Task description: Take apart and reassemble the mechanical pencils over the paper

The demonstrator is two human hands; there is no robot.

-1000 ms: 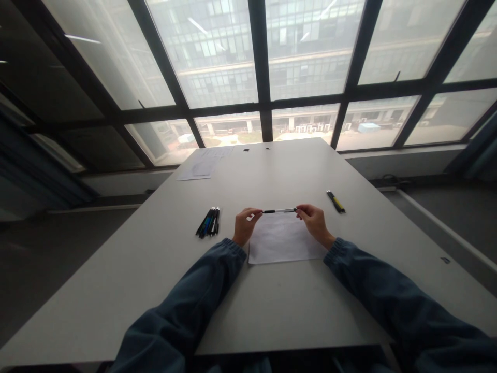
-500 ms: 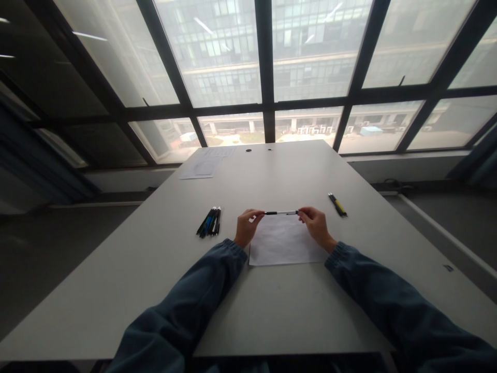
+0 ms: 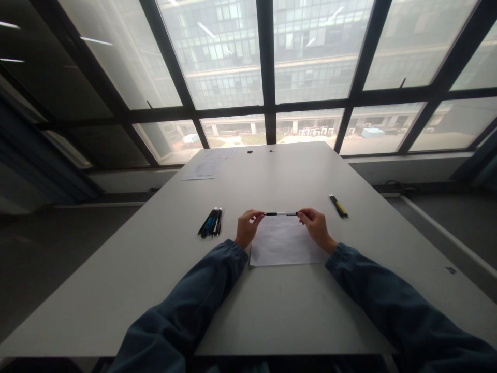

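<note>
Both arms are stretched forward in dark blue sleeves, cuffs gathered at the wrists. The left hand (image 3: 247,227) and right hand (image 3: 316,225) are held level and well apart, palms turned toward each other. The fingertips of each are pinched shut, thumbs pressed against forefingers, the other fingers curled in.

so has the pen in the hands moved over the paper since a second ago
No. The pen is level above the far edge of the white sheet, left hand and right hand each at one end, as before; only the camera shifted slightly.
</note>
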